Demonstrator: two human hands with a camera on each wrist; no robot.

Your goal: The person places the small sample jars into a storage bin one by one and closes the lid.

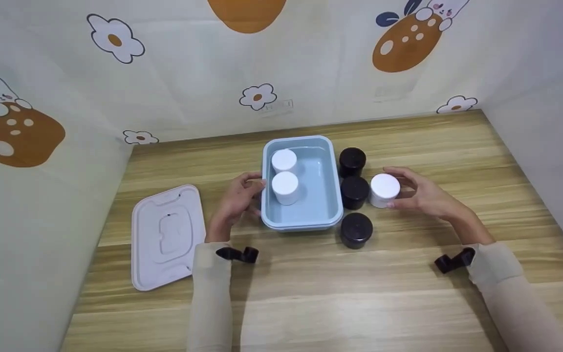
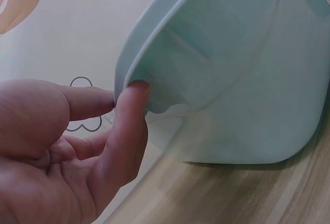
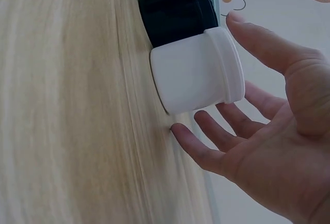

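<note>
My left hand (image 1: 239,198) pinches the left rim of a light blue plastic tub (image 1: 318,215); in the left wrist view a fingertip (image 2: 135,92) lies under that rim. Inside the tub, along its left side, stand two white lidded jars, a rear jar (image 1: 284,160) and a front jar (image 1: 285,188). My right hand (image 1: 423,195) is spread around a third white jar (image 1: 384,189) upright on the table. In the right wrist view its thumb (image 3: 268,44) and fingers are spread around this jar (image 3: 191,72); whether they touch it I cannot tell.
Three black lidded jars, rear (image 1: 352,162), middle (image 1: 355,192) and front (image 1: 357,230), line the tub's right side; the middle one stands against the white jar. A pale lid (image 1: 169,239) lies left of my left hand. A patterned wall covering (image 1: 188,73) borders the wooden table (image 1: 340,303).
</note>
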